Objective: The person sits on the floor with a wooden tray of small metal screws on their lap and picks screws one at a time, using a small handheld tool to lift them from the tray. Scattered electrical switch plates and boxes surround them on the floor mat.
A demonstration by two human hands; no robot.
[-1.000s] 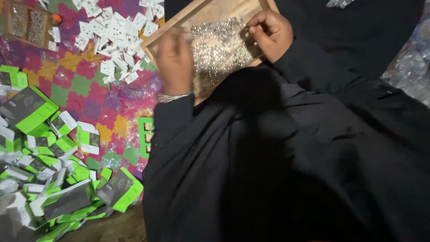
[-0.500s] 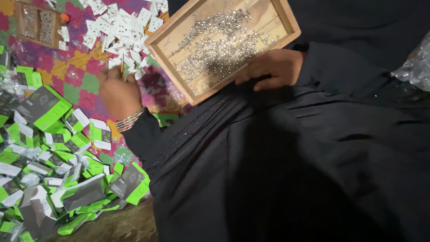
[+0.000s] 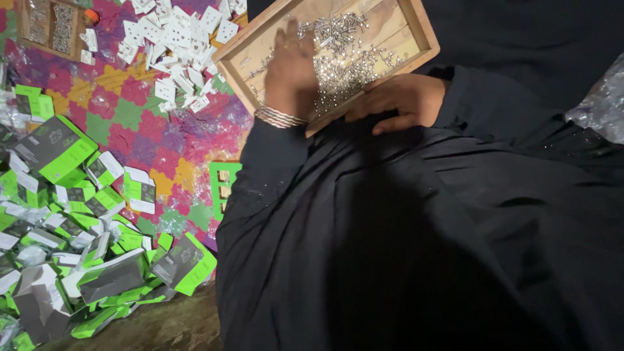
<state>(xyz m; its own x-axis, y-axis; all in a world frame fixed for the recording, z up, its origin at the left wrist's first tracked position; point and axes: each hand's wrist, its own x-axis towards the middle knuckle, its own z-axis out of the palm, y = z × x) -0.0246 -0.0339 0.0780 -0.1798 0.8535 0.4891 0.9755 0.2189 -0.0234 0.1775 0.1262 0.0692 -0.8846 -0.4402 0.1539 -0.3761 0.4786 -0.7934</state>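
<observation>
Wooden tray point(image 3: 416, 29) on lap, tilted, silver screws point(image 3: 344, 55) heaped mid-tray just right of left hand point(image 3: 290, 68), fingers spread flat, nothing pinched, nearer than right hand point(image 3: 400, 101), curled under tray's near edge, gripping it.

Our left hand point(image 3: 290, 71) came back from the floor side, off the mat point(image 3: 162, 130); it's now in the wooden tray point(image 3: 426, 40), fingers point(image 3: 286, 36) on the screws point(image 3: 344, 58). Our right hand point(image 3: 400, 101) slid to the tray's near edge, fingers under the rim.
</observation>
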